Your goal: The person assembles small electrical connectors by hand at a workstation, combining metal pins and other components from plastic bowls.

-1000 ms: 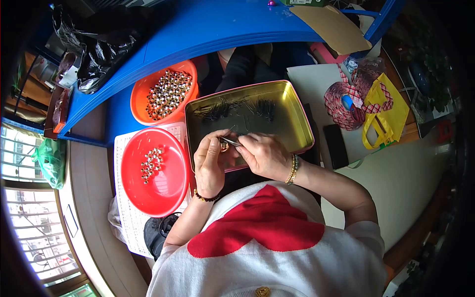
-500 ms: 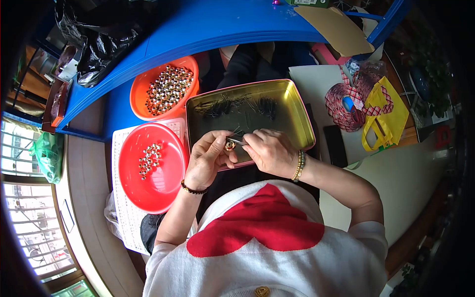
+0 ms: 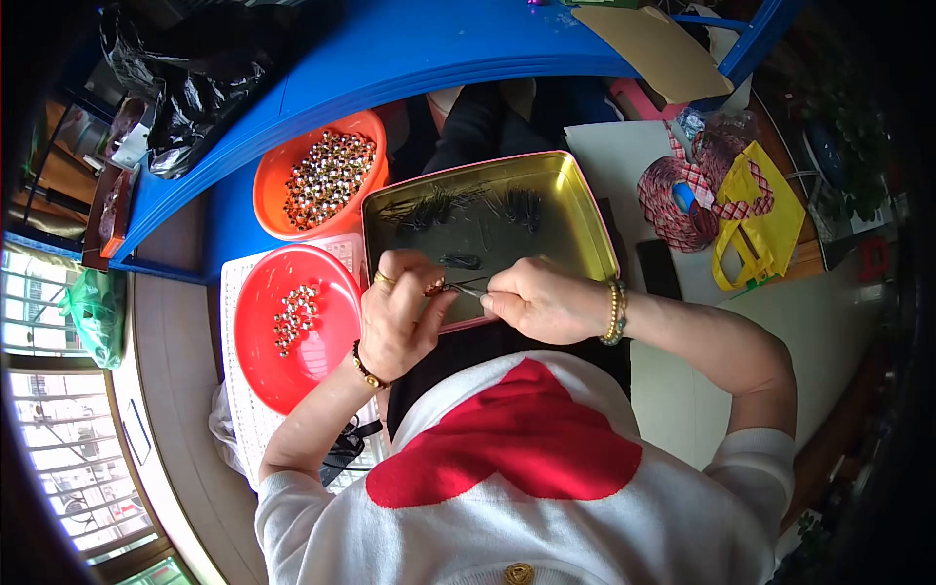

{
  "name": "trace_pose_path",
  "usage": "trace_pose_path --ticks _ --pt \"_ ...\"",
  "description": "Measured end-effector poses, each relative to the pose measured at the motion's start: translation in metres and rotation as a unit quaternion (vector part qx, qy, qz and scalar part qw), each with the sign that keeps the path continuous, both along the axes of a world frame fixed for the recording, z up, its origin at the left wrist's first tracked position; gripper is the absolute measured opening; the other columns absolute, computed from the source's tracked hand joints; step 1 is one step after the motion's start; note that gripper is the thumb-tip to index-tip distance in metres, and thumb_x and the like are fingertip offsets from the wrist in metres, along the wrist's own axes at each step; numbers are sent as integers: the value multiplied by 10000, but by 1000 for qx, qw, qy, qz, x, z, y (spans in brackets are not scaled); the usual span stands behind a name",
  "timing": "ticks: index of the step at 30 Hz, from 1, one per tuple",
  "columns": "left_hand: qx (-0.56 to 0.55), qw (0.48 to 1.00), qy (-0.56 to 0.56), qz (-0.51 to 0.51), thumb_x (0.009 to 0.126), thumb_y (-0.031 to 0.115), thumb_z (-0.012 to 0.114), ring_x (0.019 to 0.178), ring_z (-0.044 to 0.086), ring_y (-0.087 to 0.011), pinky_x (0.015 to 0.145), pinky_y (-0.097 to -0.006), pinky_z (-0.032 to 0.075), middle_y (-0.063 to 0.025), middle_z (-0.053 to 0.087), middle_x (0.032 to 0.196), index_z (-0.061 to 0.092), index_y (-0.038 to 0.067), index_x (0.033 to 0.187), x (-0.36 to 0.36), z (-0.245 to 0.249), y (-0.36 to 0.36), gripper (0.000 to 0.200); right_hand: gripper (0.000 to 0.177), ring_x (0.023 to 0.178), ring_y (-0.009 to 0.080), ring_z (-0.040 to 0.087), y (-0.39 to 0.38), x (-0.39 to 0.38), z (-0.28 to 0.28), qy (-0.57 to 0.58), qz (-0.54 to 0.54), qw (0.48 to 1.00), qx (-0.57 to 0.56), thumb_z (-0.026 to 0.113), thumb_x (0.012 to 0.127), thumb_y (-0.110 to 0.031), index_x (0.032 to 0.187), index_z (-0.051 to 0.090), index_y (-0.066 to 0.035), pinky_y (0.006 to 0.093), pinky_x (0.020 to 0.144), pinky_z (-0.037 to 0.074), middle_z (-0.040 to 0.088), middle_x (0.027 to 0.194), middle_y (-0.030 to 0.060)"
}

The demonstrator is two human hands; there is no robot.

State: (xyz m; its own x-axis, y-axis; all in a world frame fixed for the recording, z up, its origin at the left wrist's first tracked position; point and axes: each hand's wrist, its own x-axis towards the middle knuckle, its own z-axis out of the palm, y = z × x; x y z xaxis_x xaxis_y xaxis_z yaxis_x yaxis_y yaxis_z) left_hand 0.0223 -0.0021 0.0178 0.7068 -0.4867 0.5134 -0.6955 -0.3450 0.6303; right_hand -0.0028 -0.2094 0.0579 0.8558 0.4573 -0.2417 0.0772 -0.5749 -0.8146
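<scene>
My left hand (image 3: pixel 398 317) is closed in a pinch on a small shiny metal ball (image 3: pixel 434 288), mostly covered by the fingers. Close against it, my right hand (image 3: pixel 544 300) pinches a thin pointed metal tool (image 3: pixel 472 291) that looks like tweezers. Dark thin strands show between the two hands at the ball. Both hands are over the near edge of a gold-coloured metal tray (image 3: pixel 577 210). Bundles of dark thin strands (image 3: pixel 429 209) lie inside it, and a small dark bunch (image 3: pixel 460 261) sits just beyond my fingers.
An orange basin (image 3: pixel 265 195) holds many shiny balls; a red basin (image 3: pixel 255 336) with several stands on a white perforated surface (image 3: pixel 255 444). At the right are plaid ribbon rolls (image 3: pixel 663 210), a yellow bag (image 3: pixel 780 214) and a dark flat object (image 3: pixel 659 270). A blue table (image 3: pixel 390 49) spans the far side.
My left hand has turned over, its back now up, and shifted slightly left. My right hand has drawn slightly right and lower. A small dark bunch now shows in the tray.
</scene>
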Motion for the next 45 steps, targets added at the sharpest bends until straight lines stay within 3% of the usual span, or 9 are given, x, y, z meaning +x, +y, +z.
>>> trace_pose_path --ticks 2,6,10,13,23,26,29,39,45 --pt "-128 960 247 16 769 25 669 681 568 -172 510 -280 470 -89 508 969 485 12 1042 -8 -4 3 329 258 658 378 602 -4 -2 0 -79 17 996 -26 501 859 -162 701 573 29 450 648 470 586 667 227" --pt "-298 664 676 -118 926 579 217 632 581 -185 481 -242 481 -160 594 915 453 0 1151 0 -2 20 665 202 680 328 613 -4 -5 -3 -259 33 960 -99 519 861 -168 747 543 -2 426 643 475 596 699 178" --pt "-385 491 735 -265 941 538 244 571 565 -182 398 -241 438 -151 596 883 486 -67 1121 1 -9 12 676 129 699 260 569 -8 -1 -10 -405 73 898 -156 577 820 -157 794 506 -52 371 636 447 541 714 100" --pt "-410 475 739 -246 950 516 250 569 557 -167 404 -227 432 -130 587 851 495 -62 1115 -1 -13 9 649 145 698 230 536 -14 2 -11 -436 93 874 -192 607 799 -156 807 495 -65 345 633 429 503 714 71" --pt "-280 786 547 -66 911 193 549 524 559 -120 445 -208 458 -67 596 761 534 -21 998 -8 1 -4 231 162 696 295 624 -8 5 -5 -342 74 914 -206 530 840 -165 755 539 -28 404 631 494 607 714 143" --pt "-171 893 415 21 809 118 682 518 541 -118 453 -231 426 -62 583 721 539 -46 1005 -13 3 -11 293 152 639 309 603 -4 5 -2 -305 58 929 -201 577 824 -141 753 516 -21 414 595 474 577 670 143" --pt "-3 997 67 49 779 147 715 541 511 -89 443 -244 388 -49 530 709 538 -31 1012 -7 -1 -13 343 163 620 335 608 1 8 6 -246 53 945 -207 554 834 -140 741 542 -7 426 592 479 594 662 167" --pt "94 990 -2 101 689 85 714 641 576 -315 533 -368 474 -139 549 775 541 -6 970 -1 -9 -27 343 219 628 388 604 3 12 5 -154 5 970 -188 522 838 -133 710 586 32 465 624 483 580 618 235" --pt "-46 982 181 15 791 109 690 575 532 -102 465 -249 414 -34 555 791 501 -19 1093 -3 -27 -14 378 169 644 362 606 -2 5 -4 -194 17 963 -186 544 833 -125 731 551 10 452 614 475 588 653 195"
